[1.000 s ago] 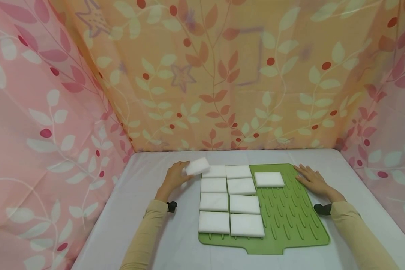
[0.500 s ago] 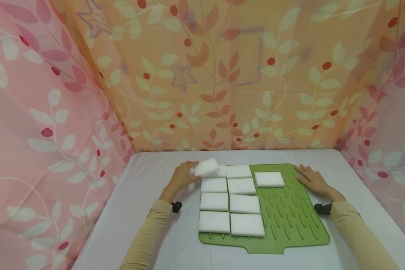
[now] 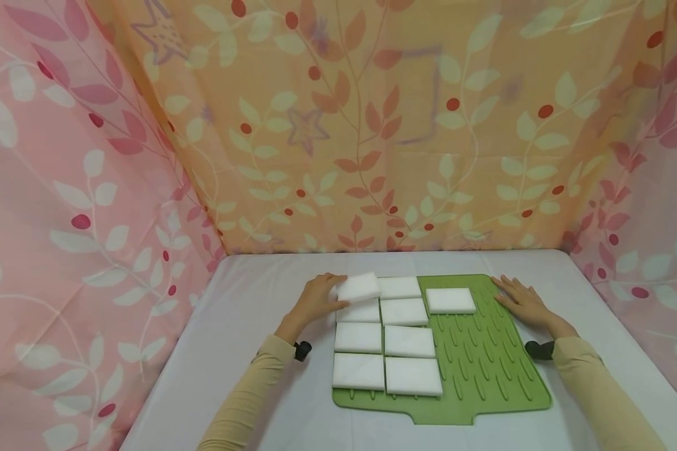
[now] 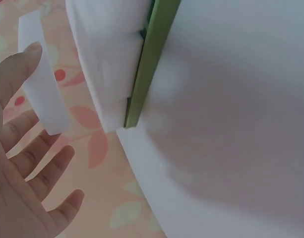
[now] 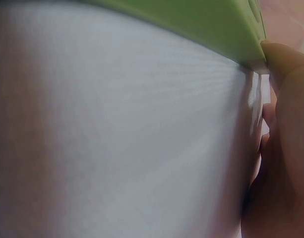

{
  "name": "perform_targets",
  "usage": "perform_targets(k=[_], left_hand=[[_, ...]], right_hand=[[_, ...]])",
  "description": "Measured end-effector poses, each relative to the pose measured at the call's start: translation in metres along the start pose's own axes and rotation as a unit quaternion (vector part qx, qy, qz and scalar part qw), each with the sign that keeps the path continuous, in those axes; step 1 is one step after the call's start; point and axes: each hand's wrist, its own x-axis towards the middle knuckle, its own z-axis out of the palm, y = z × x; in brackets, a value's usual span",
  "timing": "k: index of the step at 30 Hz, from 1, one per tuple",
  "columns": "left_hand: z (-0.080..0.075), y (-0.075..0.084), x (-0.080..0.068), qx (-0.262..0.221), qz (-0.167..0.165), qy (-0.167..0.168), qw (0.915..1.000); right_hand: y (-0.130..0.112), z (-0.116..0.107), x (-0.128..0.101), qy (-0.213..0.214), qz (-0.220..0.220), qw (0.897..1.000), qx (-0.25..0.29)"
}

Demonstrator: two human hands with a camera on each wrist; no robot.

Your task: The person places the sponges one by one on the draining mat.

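Note:
Between the thumb and fingers of my left hand point(image 3: 313, 300) is a white sponge block point(image 3: 358, 287), held tilted over the far left corner of the green ridged mat point(image 3: 485, 369). In the left wrist view the thumb presses one face of this sponge point(image 4: 42, 89), while the lower fingers spread free. Similar white sponges point(image 3: 358, 371) lie flat in two columns on the mat's left part. One more sponge point(image 3: 450, 300) lies apart, near the far right. My right hand point(image 3: 524, 304) rests at the mat's right edge, fingers extended; its thumb point(image 5: 283, 57) touches the rim in the right wrist view.
A white cloth point(image 3: 248, 288) covers the table under the mat. Floral curtains point(image 3: 338, 138) hang behind and on both sides. The mat's tab point(image 3: 442, 418) points toward the near edge. Each wrist wears a black camera point(image 3: 303, 351).
My left hand has moved right with the sponge, from beside the mat's far left corner to over the far left sponge, which it now covers. The right hand has stayed still.

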Motion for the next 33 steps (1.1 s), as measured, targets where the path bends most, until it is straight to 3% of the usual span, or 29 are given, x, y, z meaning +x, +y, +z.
perform_targets(k=[7, 17, 26, 33], left_hand=[[0.002, 0.013, 0.003, 0.024, -0.006, -0.033, 0.9991], [0.008, 0.027, 0.006, 0.043, 0.029, -0.038, 0.9979], [0.008, 0.049, 0.010, 0.067, 0.045, -0.062, 0.9948], [0.010, 0.065, 0.016, 0.067, 0.063, -0.060, 0.9940]], right_hand=[[0.001, -0.001, 0.000, -0.007, 0.006, 1.000, 0.003], [0.002, 0.000, 0.000, -0.002, 0.001, 1.000, 0.000], [0.001, 0.000, 0.000, -0.003, -0.004, 1.000, 0.002], [0.001, 0.000, -0.001, -0.001, -0.001, 1.000, -0.001]])
